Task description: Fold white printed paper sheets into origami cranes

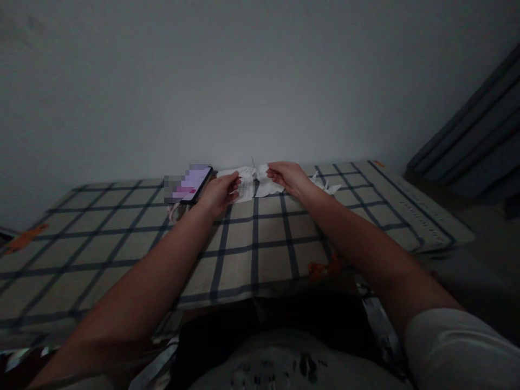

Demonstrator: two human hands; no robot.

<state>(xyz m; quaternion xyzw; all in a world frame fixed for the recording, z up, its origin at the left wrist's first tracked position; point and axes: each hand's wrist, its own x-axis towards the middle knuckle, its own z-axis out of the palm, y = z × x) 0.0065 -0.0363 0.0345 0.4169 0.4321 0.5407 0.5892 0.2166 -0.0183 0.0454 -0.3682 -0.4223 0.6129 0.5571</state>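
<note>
My left hand [221, 193] is closed in a pinch at the left end of a small white folded paper [261, 172]. At its other end, the fingertips of my right hand [287, 177] are pinched on it. A thin point of the paper sticks up between the hands; the dim light blurs its exact shape. Under and beside the left fingers lies a sheet of printed paper [246, 190]. To the right, partly behind my right wrist, are white folded paper pieces [331, 189] with pointed ends.
A smartphone [197, 184] with a lit screen leans left of my left hand, with a pale cable [173, 213] by it. The checked tablecloth [239, 238] covers the table. Orange clips [26, 238] sit at its edges. A wall [260, 81] rises behind; a dark curtain [479, 124] hangs right.
</note>
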